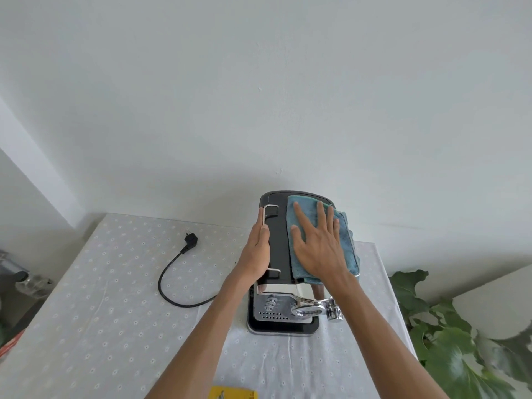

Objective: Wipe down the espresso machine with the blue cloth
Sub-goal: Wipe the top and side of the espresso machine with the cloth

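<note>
A black and chrome espresso machine [278, 243] stands on the table against the white wall, seen from above. The blue cloth [296, 210] lies spread over the right half of its top. My right hand [318, 244] presses flat on the cloth with straight, spread fingers. My left hand [257, 251] rests against the machine's left top edge, fingers straight along the chrome rail. The chrome portafilter [313, 308] sticks out at the machine's front over the drip tray.
The machine's black power cord and plug [188, 244] lie unplugged on the dotted white tablecloth [115, 312] to the left. A yellow object [233, 394] sits at the near edge. A leafy plant [449, 341] stands right of the table. Clutter sits at far left.
</note>
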A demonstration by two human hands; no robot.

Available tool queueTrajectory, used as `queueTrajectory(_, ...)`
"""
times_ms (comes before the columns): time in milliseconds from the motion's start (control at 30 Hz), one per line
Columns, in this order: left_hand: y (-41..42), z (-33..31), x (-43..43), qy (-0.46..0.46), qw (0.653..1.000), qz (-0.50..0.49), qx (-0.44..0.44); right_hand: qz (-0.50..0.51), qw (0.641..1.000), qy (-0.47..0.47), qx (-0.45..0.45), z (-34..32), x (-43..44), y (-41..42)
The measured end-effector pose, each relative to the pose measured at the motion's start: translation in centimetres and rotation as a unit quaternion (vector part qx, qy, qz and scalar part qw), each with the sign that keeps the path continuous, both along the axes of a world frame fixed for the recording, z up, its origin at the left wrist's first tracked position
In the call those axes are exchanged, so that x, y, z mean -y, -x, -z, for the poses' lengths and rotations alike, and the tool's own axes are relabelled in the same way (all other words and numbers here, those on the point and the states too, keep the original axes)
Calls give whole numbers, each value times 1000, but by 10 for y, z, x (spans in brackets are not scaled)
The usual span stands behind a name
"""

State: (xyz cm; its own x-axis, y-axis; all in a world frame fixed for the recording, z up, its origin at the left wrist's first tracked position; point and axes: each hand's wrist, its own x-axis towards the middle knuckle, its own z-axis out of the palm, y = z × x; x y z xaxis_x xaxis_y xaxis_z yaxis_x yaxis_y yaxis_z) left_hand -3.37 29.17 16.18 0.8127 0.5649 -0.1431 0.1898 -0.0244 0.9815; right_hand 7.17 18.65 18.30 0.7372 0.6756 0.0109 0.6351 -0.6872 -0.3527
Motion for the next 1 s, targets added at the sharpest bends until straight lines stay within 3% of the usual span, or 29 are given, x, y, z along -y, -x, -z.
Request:
queueTrajectory(400,-1,2,1,5,1000,-1,7,-3,1000,-3,7,7,17,30)
queueTrajectory(733,4,-5,0,3,1000,1,7,46,999,7,9,5,-36,-2)
queueTrajectory(1000,6,-6,4,6,1000,2,13,10,1000,-13,-2,8,10,34)
